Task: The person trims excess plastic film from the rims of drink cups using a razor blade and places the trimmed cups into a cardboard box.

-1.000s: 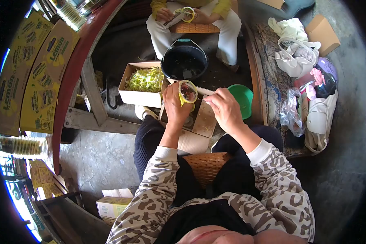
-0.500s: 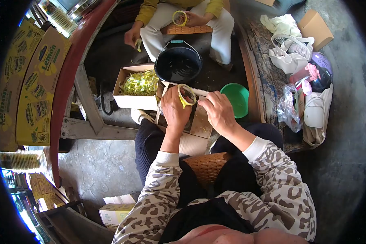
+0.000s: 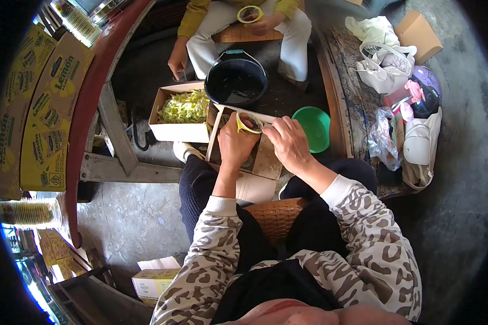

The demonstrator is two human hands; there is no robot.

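Observation:
My left hand [image 3: 236, 142] is wrapped round a small clear plastic cup [image 3: 250, 123] with a yellow rim or strip and dark, reddish contents. The cup tilts so its open top shows. At the cup's right edge, my right hand [image 3: 288, 142] has its fingers pinched together; what they hold, if anything, is too small to make out. Below the hands are cardboard pieces [image 3: 269, 158]. A white-sided box [image 3: 179, 132] of yellow-green strips [image 3: 184, 107] stands to the left, and a black bucket [image 3: 236, 81] is just beyond the cup.
Across from me a seated person's hand [image 3: 262, 25] holds a similar cup [image 3: 249, 14]; their other hand [image 3: 177, 60] is near the box. A green basin [image 3: 312, 130] lies right. Bags [image 3: 387, 70] rest on a patterned bench; lemon cartons [image 3: 59, 103] stand left.
My hands stay at the cup, which has tilted slightly. The other person's one hand has lowered toward the box, while their cup has been raised. The view has shifted a little.

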